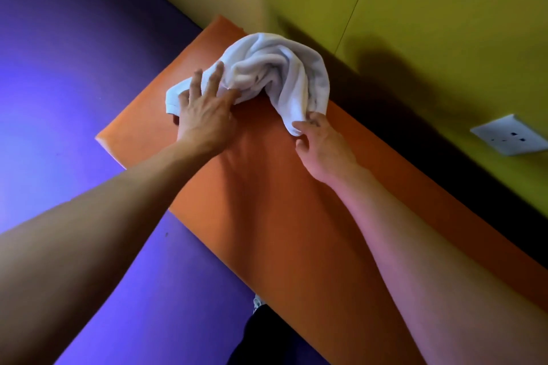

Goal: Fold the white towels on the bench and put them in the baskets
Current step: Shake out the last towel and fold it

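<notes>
Dim, violet-tinted light from the left, hard dark shadows on the yellow-green wall (430, 24), wide-angle edge stretch.

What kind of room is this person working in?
Hard to say for sure: an indoor room, perhaps a playroom or spa. A padded orange bench stands against a yellow-green wall with a socket, over a purple floor. No baskets show.

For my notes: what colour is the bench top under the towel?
Orange, plain; the bench shows best in the head view.
</notes>
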